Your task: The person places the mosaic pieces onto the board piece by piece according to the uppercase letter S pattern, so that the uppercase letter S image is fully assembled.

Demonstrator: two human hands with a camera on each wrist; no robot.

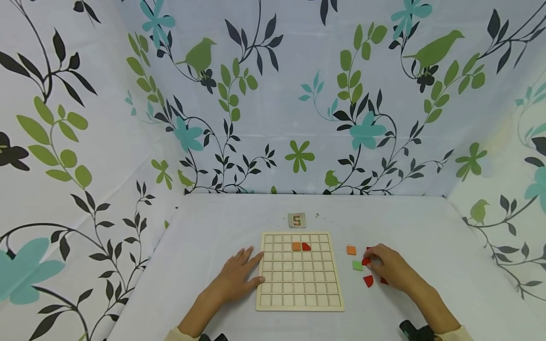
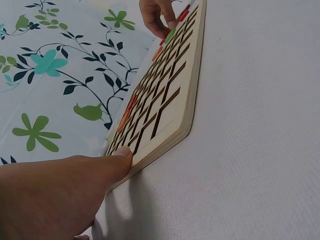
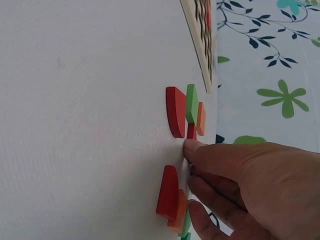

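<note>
My left hand (image 1: 235, 277) lies with fingers spread at the left edge of a square wooden grid board (image 1: 300, 311). Its thumb (image 2: 122, 154) rests on the board's rim. In one upper row of the board sit an orange square tile (image 1: 296, 246) and, right beside it, a red quarter-round tile (image 1: 306, 246). Right of the board, my right hand (image 1: 390, 269) pinches another red tile (image 1: 366, 261) between thumb and fingertips, low over the table. The right wrist view shows only an end of this red tile (image 3: 191, 131) past the thumb.
Around the right hand lie an orange square (image 1: 351, 250), a green square (image 1: 357, 265) and a red quarter-round piece (image 1: 368, 281). More red, orange (image 3: 178, 212) and green pieces lie partly under that hand. A small patterned card (image 1: 296, 220) is behind the board; patterned cloth hangs behind.
</note>
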